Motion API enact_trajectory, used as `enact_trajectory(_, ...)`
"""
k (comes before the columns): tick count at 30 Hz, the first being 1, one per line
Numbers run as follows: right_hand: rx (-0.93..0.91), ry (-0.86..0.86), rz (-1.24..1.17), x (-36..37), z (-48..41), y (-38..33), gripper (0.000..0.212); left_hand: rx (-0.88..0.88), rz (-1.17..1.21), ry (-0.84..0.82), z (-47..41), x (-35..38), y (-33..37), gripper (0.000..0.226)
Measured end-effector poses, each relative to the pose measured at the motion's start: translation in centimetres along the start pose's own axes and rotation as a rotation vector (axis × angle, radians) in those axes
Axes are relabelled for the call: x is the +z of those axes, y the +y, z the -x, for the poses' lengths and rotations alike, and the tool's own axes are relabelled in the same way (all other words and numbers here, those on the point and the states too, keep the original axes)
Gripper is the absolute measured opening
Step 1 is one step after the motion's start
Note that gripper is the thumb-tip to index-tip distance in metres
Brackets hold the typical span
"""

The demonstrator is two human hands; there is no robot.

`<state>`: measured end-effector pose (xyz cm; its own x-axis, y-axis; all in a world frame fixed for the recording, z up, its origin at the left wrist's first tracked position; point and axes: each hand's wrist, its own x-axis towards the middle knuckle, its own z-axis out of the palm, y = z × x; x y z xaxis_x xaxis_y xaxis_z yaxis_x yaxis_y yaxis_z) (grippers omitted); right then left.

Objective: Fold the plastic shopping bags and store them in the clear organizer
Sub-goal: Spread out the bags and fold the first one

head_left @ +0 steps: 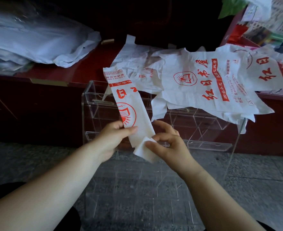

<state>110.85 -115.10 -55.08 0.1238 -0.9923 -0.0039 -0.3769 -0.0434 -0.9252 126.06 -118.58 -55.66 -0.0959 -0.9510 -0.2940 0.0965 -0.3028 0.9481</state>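
In front of the dark red table [54, 70], above the grey stone floor [29, 157], we see one plastic shopping bag [130, 105] held up as a long narrow strip, white with red print, slanting away from the viewer. The left grip [114, 139] pinches the strip near its lower part, with the thumb on the printed face and the fingers behind it. The right grip [167, 144] is closed on the strip's lowest end, where thumb and forefinger pinch a small turned-over flap [145, 150]. Just behind the strip stands the clear organizer [94, 100], set against the table front, its tiers and dividers visible through the walls. On the table top lie the loose bags [204, 80], flat and crumpled, overlapping one another; their edges hang over the organizer's upper rim. At far left on the table rests a pile of translucent plastic [29, 39]. We cannot tell whether any compartment holds a bag.
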Motion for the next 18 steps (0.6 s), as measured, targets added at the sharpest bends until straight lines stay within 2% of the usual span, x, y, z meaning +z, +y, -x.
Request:
enact_trajectory(2, 0.009, 0.012, -0.078, 0.2, -0.3, -0.1, 0.036, -0.036, 0.030, -0.045, 0.4, 0.1, -0.1, 0.011)
enact_trajectory(5, 0.071, -0.045, -0.295, 0.4, -0.5, -0.3, 0.027, -0.043, -0.024, -0.093, 0.8, 0.0, -0.2, 0.010)
enact_trajectory(7, 0.109, -0.052, -0.298, 0.5, -0.6, -0.1, 0.025, -0.042, -0.030, -0.130, 0.8, -0.3, -0.3, 0.014)
enact_trajectory(11, 0.183, -0.035, -0.339, 0.5, -0.6, -0.3, 0.037, -0.089, 0.016, -0.187, 0.9, -0.6, -0.4, 0.020)
enact_trajectory(15, 0.218, -0.025, -0.380, 0.4, -0.3, -0.1, 0.050, -0.170, 0.158, -0.288, 1.0, -1.5, 0.0, 0.009)
enact_trajectory(18, 0.185, -0.016, -0.362, 0.3, -0.2, 0.0, 0.056, -0.164, 0.163, -0.452, 1.3, -2.8, 0.0, 0.042)
